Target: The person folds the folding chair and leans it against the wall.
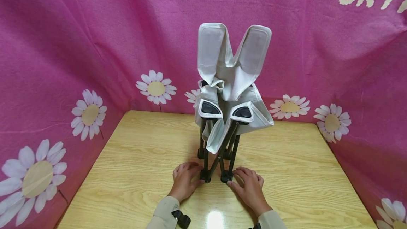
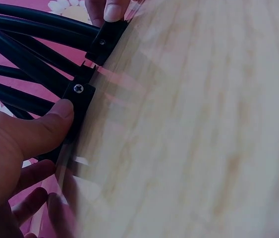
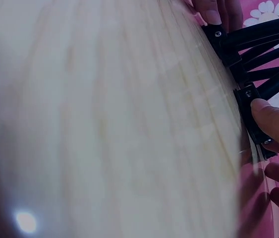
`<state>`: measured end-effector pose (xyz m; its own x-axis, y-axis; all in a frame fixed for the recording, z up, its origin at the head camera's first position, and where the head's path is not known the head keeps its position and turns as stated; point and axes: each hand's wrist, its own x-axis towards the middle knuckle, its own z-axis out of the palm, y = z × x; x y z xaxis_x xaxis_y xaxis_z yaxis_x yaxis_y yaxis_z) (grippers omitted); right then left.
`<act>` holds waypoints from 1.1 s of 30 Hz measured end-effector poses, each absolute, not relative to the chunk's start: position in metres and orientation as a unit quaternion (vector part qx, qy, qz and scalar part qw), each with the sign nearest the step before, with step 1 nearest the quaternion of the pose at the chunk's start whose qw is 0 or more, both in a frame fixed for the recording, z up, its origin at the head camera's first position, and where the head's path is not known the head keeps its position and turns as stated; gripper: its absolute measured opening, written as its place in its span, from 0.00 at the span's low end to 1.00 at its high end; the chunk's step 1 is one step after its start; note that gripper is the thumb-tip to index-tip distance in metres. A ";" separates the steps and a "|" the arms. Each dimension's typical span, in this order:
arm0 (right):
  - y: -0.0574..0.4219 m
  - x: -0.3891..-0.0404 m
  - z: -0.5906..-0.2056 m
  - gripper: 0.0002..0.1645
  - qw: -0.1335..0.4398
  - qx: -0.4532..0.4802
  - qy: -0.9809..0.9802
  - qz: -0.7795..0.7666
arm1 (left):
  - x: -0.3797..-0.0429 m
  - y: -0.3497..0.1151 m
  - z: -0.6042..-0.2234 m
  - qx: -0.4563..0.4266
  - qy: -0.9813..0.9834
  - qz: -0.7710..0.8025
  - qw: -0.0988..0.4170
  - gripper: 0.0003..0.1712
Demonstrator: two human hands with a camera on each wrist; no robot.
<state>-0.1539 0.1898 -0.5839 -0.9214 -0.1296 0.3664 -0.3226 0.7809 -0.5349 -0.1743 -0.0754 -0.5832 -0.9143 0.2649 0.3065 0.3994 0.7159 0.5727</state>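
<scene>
A partly folded camp chair with an off-white fabric seat (image 1: pixel 245 94) and crossed black legs (image 1: pixel 222 144) stands upright on the wooden table. Two fabric flaps rise in a V at its top, and black corner caps show in white-edged pockets. My left hand (image 1: pixel 184 183) pinches the near left foot (image 1: pixel 205 176), thumb on its face beside a screw, fingers round the outer side. On the other side, my right hand (image 1: pixel 251 188) pinches the near right foot (image 1: pixel 226 177) in the same way. In the right wrist view the right thumb (image 3: pixel 273 116) lies against the black foot bracket (image 3: pixel 248 114).
Light wood grain covers the table (image 1: pixel 143 144), with a bright reflection near its front edge. Pink cloth (image 1: pixel 152 38) with printed daisies and pale lettering hangs behind and along both sides. The far feet (image 1: pixel 201 153) of the chair rest farther back on the table.
</scene>
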 end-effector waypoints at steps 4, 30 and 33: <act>0.191 -0.156 -0.584 0.21 0.157 0.122 -0.931 0.305 | -0.176 -0.075 -0.583 -0.185 -0.920 -0.329 0.109 0.22; 0.190 -0.159 -0.584 0.21 0.146 0.104 -0.937 0.300 | -0.178 -0.073 -0.580 -0.180 -0.922 -0.327 0.103 0.22; 0.190 -0.159 -0.585 0.22 0.140 0.099 -0.939 0.298 | -0.179 -0.073 -0.582 -0.180 -0.923 -0.324 0.108 0.22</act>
